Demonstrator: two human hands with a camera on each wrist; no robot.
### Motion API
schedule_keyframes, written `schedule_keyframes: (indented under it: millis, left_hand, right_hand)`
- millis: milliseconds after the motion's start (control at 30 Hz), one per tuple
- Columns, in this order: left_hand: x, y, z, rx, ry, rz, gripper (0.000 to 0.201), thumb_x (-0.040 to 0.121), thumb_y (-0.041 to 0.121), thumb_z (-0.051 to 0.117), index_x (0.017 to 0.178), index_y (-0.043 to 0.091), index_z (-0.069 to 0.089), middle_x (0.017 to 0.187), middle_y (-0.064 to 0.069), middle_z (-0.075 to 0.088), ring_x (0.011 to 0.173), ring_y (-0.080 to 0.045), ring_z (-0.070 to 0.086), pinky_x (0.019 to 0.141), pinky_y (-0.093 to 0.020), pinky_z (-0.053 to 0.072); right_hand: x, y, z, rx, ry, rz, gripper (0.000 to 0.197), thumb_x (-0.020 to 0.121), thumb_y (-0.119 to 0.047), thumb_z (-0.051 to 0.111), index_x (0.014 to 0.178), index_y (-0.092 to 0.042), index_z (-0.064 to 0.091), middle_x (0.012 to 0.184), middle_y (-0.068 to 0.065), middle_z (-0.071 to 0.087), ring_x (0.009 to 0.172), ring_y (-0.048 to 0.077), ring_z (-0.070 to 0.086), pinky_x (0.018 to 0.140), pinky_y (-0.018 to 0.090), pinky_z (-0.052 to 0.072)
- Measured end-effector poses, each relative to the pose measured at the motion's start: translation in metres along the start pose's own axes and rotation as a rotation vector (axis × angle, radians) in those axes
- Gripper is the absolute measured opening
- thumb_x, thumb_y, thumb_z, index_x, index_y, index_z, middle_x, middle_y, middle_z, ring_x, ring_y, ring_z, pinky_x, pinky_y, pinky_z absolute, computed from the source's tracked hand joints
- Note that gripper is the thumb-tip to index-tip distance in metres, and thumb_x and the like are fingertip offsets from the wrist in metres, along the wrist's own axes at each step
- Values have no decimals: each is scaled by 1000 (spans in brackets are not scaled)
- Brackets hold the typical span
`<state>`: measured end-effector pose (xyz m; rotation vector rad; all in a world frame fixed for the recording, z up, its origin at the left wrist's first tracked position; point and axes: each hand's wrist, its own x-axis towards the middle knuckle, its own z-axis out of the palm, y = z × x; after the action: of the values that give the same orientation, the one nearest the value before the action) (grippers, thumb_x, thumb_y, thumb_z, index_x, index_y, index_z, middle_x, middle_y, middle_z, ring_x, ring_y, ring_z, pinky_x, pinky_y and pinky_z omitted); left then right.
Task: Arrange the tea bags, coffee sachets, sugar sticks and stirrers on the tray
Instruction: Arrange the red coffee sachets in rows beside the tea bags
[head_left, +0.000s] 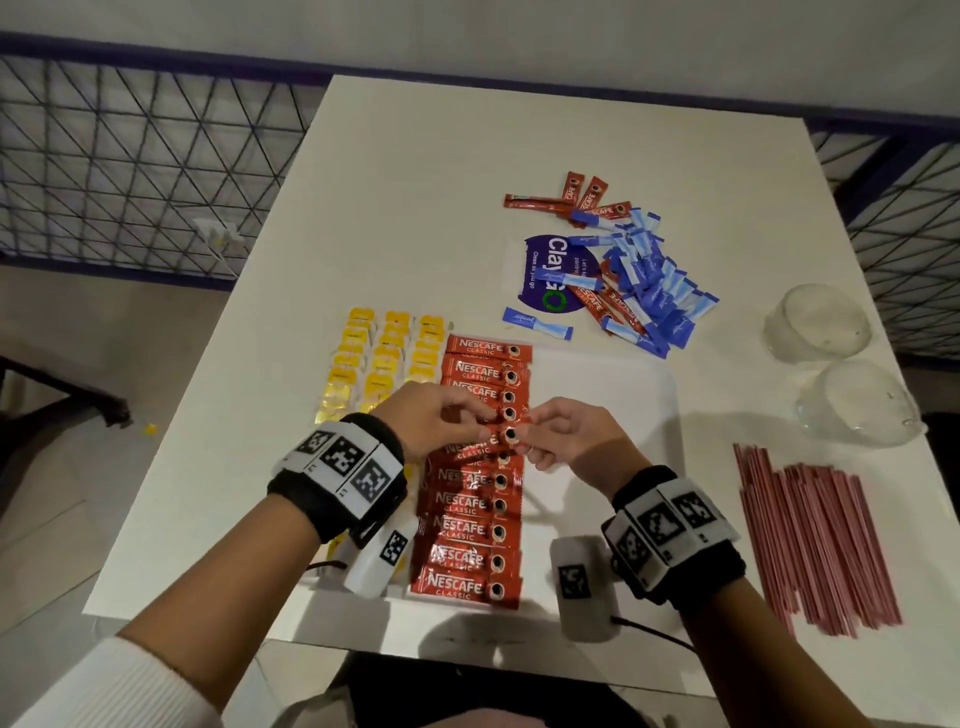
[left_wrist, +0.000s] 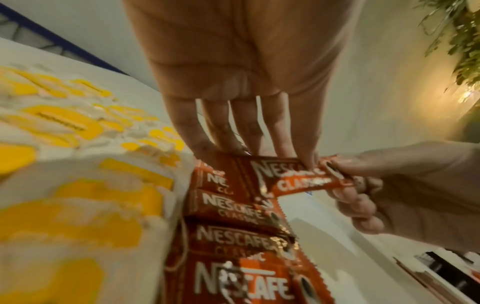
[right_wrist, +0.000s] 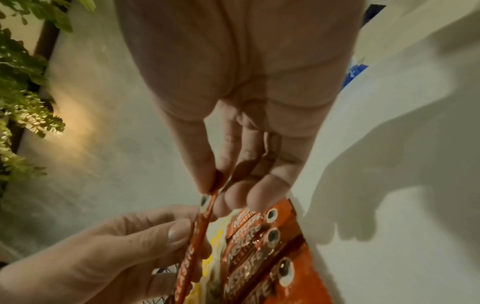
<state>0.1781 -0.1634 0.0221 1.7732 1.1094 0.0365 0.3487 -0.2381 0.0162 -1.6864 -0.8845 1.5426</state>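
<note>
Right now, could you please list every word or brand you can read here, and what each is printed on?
"NESCAFE CLASSIC": red coffee sachets in the tray row, and the sachet both hands hold.
"Clay", "Clean as you go": purple sticker under the loose pile; its other words are covered or too small to read.
"equal": blue sugar sticks.
Yellow tea bag labels: too small to read.

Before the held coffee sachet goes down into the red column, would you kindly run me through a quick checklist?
1. Held coffee sachet gripped at both ends, by left hand and right hand: ok.
2. Sachet lying flat: not ok, it is tilted above the column in the left wrist view.
3. Column of coffee sachets tidy: ok.
4. Tea bags clear of the column: ok.
5. Free tray space at the right: ok.
6. Gap under the sachet: cannot tell, the hands hide it.
</note>
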Motion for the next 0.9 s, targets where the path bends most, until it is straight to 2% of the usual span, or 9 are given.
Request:
schedule_keyframes:
  millis: [100,200,300,467,600,800,900]
  left_hand:
    - [-1,-9,-4,23,116,-20,9,85,23,65,93,27,65,79,13,57,71,1,50,63,-6,37]
    - [-1,-15,-11,113,183,-32,6,86,20,64,91,24,65,81,13,54,70,-4,48,65,-13,39]
    - [0,-16,-15,243,146,-51,7,88,21,61,94,21,65,85,11,52,79,-7,50,76,-23,44]
    - [1,-19,-13,308,73,-73,5,87,23,62,83,26,62,85,12,52,88,-12,54,85,-28,47]
    - [0,-19,-12,322,51,-69,7,87,23,61,81,27,60,83,14,51,91,-12,56,84,-26,47]
    - [-1,-18,-17,291,44,-57,22,86,22,62,70,35,55,79,17,51,84,-8,54,80,-24,46]
    - [0,-17,-20,285,43,-36,17,86,22,62,73,31,57,78,16,51,82,-8,52,76,-22,43]
  right_hand:
    - [-1,8,-2,47,5,64,9,82,-2,65,79,-6,57,62,3,64,42,3,55,49,14,48]
    - [-2,16,-1,59,13,99,11,82,-1,64,78,-6,55,65,6,63,41,2,55,49,13,48]
    - [1,22,4,24,19,127,13,82,-1,64,77,-7,54,67,5,62,40,1,54,49,13,48]
    - [5,26,12,-55,53,158,14,84,-6,64,75,-10,53,65,2,61,50,8,53,51,15,47]
    - [3,29,16,-223,107,120,15,85,-14,63,72,-12,55,68,2,60,57,11,53,55,20,43]
    - [1,26,18,-288,173,93,19,84,-18,65,69,-16,54,65,-3,57,54,8,50,49,15,39]
    - [0,25,19,-284,198,94,18,83,-19,66,71,-16,54,66,-3,57,55,7,51,49,14,40]
